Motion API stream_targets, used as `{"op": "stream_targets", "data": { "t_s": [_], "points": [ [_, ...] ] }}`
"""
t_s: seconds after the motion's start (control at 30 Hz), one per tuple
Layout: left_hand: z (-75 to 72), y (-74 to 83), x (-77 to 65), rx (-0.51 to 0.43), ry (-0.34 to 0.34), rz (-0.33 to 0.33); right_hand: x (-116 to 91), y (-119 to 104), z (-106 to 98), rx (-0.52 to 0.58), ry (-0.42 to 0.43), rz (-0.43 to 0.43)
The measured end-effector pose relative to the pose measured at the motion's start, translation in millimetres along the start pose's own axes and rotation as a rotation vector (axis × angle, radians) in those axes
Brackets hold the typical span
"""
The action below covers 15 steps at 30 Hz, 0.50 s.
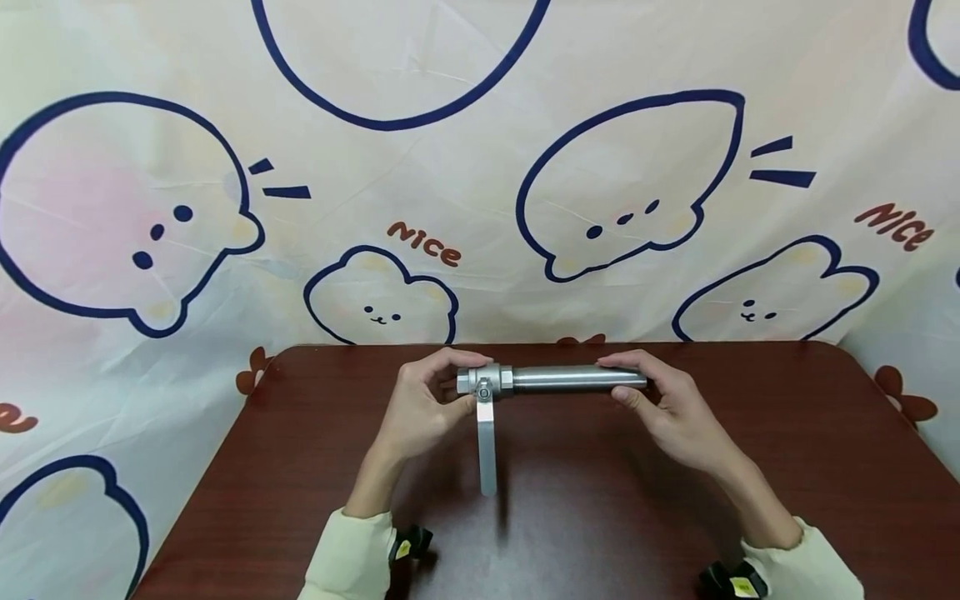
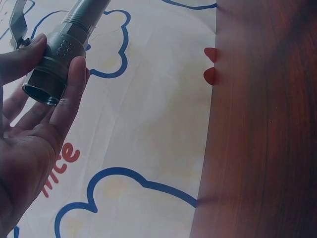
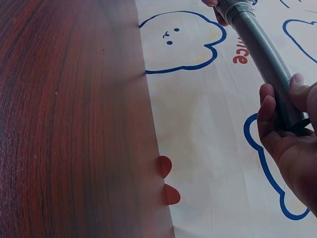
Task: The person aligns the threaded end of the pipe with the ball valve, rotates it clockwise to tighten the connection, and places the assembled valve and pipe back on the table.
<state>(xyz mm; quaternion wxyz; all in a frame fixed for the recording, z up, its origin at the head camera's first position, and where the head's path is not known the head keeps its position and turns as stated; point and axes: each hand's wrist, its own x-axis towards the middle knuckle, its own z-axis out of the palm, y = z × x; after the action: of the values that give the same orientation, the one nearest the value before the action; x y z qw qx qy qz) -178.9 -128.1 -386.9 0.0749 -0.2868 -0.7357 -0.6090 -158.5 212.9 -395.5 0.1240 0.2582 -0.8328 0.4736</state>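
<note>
- Horizontally, a metal valve (image 1: pixel 495 378) joined to a pipe (image 1: pixel 573 380) is held above the brown table (image 1: pixel 592 517)
- Its lever (image 1: pixel 487 450) points downward in the head view
- Left hand (image 1: pixel 422 408) grips the valve; right hand (image 1: pixel 681 412) pinches the pipe's free end
- Behind, cartoon-printed cloth (image 1: pixel 480 183)

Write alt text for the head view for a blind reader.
A person's left hand grips a metal valve and their right hand the far end of its attached pipe, above a brown table. The valve's lever points down the picture; a cartoon-printed cloth hangs behind.
</note>
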Motion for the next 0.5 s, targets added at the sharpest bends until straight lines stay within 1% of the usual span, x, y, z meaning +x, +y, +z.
{"op": "stream_targets", "data": {
  "t_s": [0.5],
  "points": [
    [-2.1,1.4,0.1,0.004,0.001,0.0,1.8,-0.3,2.1,-0.015,0.003,-0.03]
  ]
}}
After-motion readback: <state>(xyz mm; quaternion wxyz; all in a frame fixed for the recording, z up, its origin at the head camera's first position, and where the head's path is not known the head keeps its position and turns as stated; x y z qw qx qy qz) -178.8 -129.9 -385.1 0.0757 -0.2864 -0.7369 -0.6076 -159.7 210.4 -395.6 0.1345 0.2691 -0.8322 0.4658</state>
